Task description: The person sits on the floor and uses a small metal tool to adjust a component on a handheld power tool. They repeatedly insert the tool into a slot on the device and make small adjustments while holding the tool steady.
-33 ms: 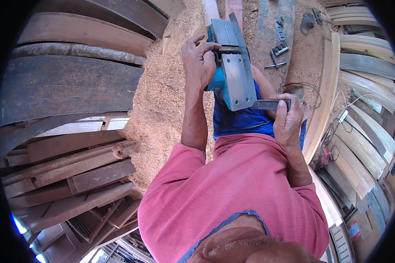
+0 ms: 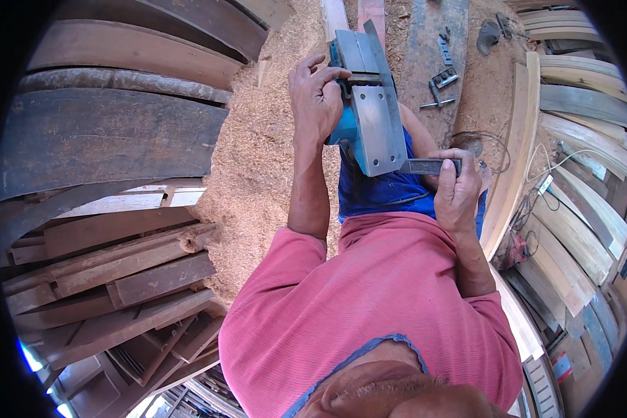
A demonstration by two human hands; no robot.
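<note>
An electric hand planer (image 2: pixel 377 132) with a blue body lies upside down over my lap, its two flat metal sole plates facing up. My left hand (image 2: pixel 317 101) grips its left side, the index finger and thumb reaching to the gap between the plates, where the cutter sits. In my right hand (image 2: pixel 458 188) is the short dark arm of a try square (image 2: pixel 423 166), pinched between thumb and fingers. The square's long metal blade runs along the right edge of the planer's sole, apparently touching it. Part of the planer's body is hidden beneath the plates.
Wood shavings (image 2: pixel 258 167) cover the ground. Dark planks (image 2: pixel 111 139) are stacked at left, paler boards (image 2: pixel 571 230) at right. A weathered board (image 2: pixel 425 28) ahead carries small metal parts and a T-shaped tool (image 2: pixel 437 104). A red tool (image 2: pixel 517 249) with cables lies at right.
</note>
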